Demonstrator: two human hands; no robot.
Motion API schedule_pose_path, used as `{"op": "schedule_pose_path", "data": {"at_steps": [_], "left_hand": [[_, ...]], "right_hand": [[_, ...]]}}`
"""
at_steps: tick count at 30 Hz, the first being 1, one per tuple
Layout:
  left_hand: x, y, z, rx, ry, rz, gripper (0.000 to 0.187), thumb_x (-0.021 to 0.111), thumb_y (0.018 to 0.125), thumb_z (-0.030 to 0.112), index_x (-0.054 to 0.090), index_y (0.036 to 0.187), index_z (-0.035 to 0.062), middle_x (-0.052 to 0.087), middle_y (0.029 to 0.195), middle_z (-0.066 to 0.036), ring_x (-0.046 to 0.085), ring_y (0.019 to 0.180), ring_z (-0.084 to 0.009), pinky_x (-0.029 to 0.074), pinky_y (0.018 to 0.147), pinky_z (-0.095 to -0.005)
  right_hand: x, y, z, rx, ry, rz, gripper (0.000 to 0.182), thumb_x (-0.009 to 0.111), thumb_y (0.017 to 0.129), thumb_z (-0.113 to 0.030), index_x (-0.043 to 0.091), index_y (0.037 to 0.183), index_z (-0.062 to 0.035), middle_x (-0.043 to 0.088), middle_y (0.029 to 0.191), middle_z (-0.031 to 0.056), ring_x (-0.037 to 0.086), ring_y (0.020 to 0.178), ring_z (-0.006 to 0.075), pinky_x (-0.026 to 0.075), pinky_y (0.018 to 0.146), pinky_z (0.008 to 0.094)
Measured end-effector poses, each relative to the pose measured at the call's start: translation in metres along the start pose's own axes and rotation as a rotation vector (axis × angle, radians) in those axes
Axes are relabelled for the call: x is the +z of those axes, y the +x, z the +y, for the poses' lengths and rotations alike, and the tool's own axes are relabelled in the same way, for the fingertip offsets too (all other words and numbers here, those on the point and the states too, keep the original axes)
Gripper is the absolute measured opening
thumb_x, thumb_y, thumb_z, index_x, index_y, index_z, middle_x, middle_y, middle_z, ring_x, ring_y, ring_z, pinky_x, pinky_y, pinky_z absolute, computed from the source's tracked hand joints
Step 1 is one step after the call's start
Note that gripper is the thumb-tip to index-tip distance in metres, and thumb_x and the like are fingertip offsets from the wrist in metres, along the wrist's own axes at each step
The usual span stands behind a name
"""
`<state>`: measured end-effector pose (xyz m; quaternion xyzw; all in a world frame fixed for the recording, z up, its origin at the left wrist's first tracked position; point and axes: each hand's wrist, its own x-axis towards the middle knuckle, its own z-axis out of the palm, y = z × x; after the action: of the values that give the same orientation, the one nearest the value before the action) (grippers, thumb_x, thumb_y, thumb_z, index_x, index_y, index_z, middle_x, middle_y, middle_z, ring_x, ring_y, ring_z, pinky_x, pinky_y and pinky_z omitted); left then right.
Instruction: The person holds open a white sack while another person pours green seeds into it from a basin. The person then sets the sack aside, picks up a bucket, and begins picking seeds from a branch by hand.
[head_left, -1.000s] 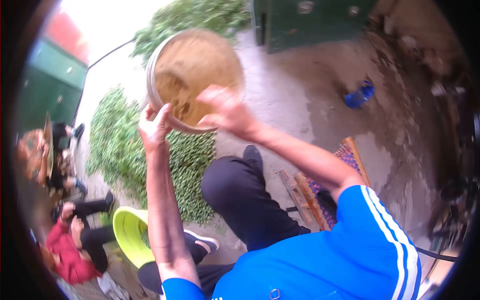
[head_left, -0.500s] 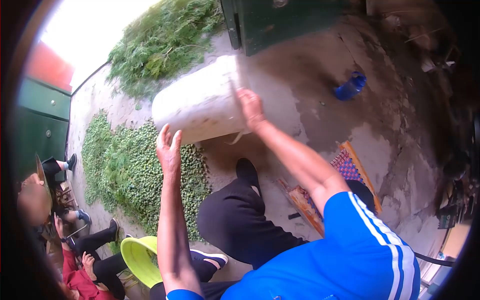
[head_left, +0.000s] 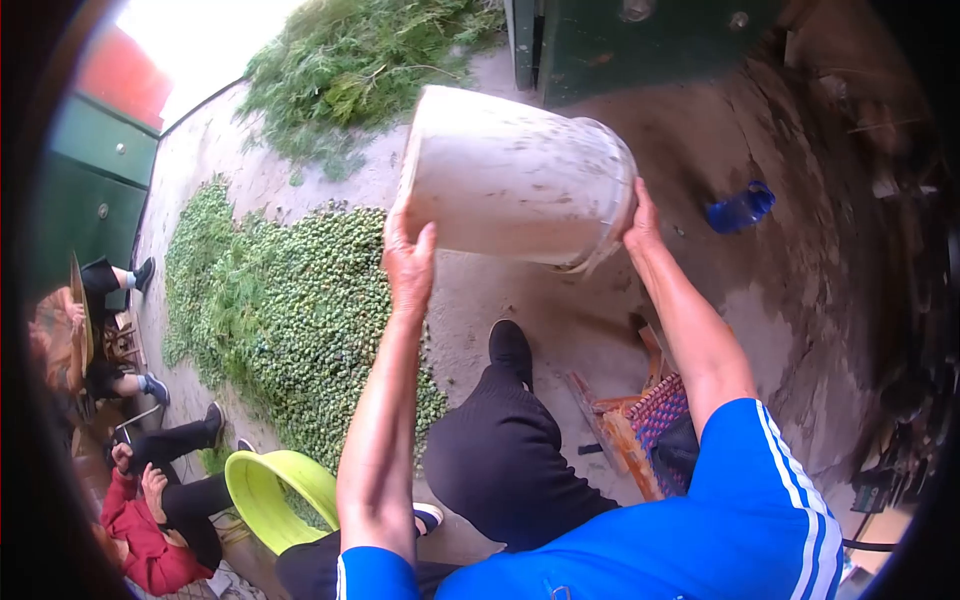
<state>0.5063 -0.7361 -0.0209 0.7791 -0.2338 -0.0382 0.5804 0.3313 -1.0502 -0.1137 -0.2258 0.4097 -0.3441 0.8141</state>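
Observation:
A scuffed white plastic bucket (head_left: 510, 180) is held up on its side in front of me, over the floor. Its banded rim is at the right end, and its inside is hidden from view. My left hand (head_left: 408, 265) supports the left end, thumb raised along the side and the other fingers partly behind it. With my right hand (head_left: 643, 222) I grip the rim. Below and to the left, a wide heap of small round green fruits (head_left: 320, 340) covers the floor. Beside my left forearm, a yellow-green basin (head_left: 255, 495) stands tilted.
Cut leafy green branches (head_left: 350, 75) lie at the far side. A blue jug (head_left: 742, 207) rests on the floor at right. Near my right elbow is a low wooden seat with woven webbing (head_left: 645, 420). Two people sit at left, one in a red top (head_left: 150, 540).
Both hands have carried the bucket to the right, and its tilt has changed so the rim end now sits lower. My view has shifted slightly.

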Motion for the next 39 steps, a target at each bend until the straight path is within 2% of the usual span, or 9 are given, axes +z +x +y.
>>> {"op": "schedule_pose_path", "data": {"at_steps": [2,10,13,26,28,30,36,38,39], "left_hand": [[0.011,0.000,0.038,0.221,0.214,0.020,0.050,0.060,0.078,0.004,0.048,0.126,0.0079,0.045,0.126,-0.013,0.043,0.118,-0.0248,0.034,0.101,-0.0331],[0.041,-0.017,0.116,0.367,0.377,-0.140,0.045,0.062,0.074,0.004,0.055,0.119,0.0091,0.048,0.106,-0.016,0.049,0.103,-0.0289,0.042,0.088,-0.0370],[0.045,-0.016,0.126,0.473,0.410,-0.186,0.047,0.063,0.072,0.005,0.054,0.118,0.0070,0.048,0.104,-0.015,0.049,0.099,-0.0298,0.042,0.085,-0.0381],[0.028,-0.012,0.113,0.543,0.374,-0.131,0.045,0.062,0.071,0.004,0.054,0.116,0.0045,0.048,0.104,-0.016,0.049,0.098,-0.0314,0.042,0.085,-0.0395],[0.017,-0.008,0.108,0.459,0.331,-0.129,0.043,0.062,0.072,0.005,0.055,0.115,0.0056,0.049,0.102,-0.016,0.049,0.097,-0.0313,0.043,0.084,-0.0391],[0.002,-0.012,0.102,0.430,0.336,-0.057,0.041,0.062,0.073,0.005,0.056,0.113,0.0060,0.049,0.100,-0.016,0.049,0.096,-0.0309,0.043,0.083,-0.0383],[-0.074,-0.043,0.035,0.148,0.135,0.334,0.036,0.060,0.076,0.006,0.056,0.112,0.0049,0.051,0.099,-0.014,0.050,0.097,-0.0291,0.041,0.087,-0.0364],[-0.106,-0.071,0.010,-0.085,0.063,0.313,0.041,0.061,0.076,0.009,0.054,0.116,0.0034,0.052,0.105,-0.016,0.051,0.101,-0.0296,0.041,0.091,-0.0365],[-0.119,-0.087,-0.003,-0.133,0.143,0.333,0.045,0.063,0.076,0.011,0.052,0.118,0.0024,0.051,0.109,-0.017,0.050,0.104,-0.0302,0.040,0.092,-0.0367]], "right_hand": [[-0.006,-0.010,-0.006,-0.056,-0.020,0.118,0.046,0.059,0.085,-0.040,0.057,0.110,-0.0019,0.060,0.111,0.0080,0.057,0.098,0.0221,0.045,0.087,0.0360],[-0.084,0.006,0.047,-0.049,0.208,0.145,0.048,0.042,0.093,-0.038,0.046,0.127,-0.0047,0.051,0.126,0.0075,0.049,0.114,0.0242,0.041,0.094,0.0371],[-0.078,-0.008,0.057,-0.142,0.132,-0.124,0.049,0.021,0.097,-0.036,0.035,0.135,-0.0085,0.037,0.139,0.0068,0.037,0.125,0.0261,0.031,0.105,0.0389],[-0.028,-0.079,0.050,-0.475,-0.843,-0.230,0.053,0.022,0.095,-0.043,0.038,0.134,-0.0100,0.040,0.137,0.0060,0.038,0.125,0.0261,0.032,0.104,0.0406],[-0.008,-0.093,0.050,-0.547,-0.992,-0.280,0.054,0.023,0.095,-0.045,0.038,0.133,-0.0103,0.040,0.137,0.0058,0.038,0.124,0.0261,0.032,0.104,0.0408],[-0.019,-0.054,0.052,0.109,0.105,-0.099,0.050,0.030,0.096,-0.041,0.037,0.134,-0.0092,0.040,0.137,0.0071,0.035,0.127,0.0268,0.023,0.108,0.0409],[0.047,-0.047,0.020,0.248,-0.012,-0.402,0.048,0.050,0.091,-0.036,0.044,0.129,-0.0068,0.046,0.131,0.0072,0.042,0.120,0.0242,0.033,0.102,0.0404],[0.088,-0.051,0.023,0.116,-0.223,-0.410,0.042,0.055,0.089,-0.031,0.051,0.121,-0.0042,0.056,0.119,0.0073,0.052,0.109,0.0220,0.041,0.094,0.0369],[0.116,-0.076,0.023,-0.005,-0.318,-0.443,0.032,0.059,0.088,-0.026,0.058,0.110,-0.0019,0.062,0.104,0.0047,0.057,0.095,0.0156,0.044,0.086,0.0301]]}}
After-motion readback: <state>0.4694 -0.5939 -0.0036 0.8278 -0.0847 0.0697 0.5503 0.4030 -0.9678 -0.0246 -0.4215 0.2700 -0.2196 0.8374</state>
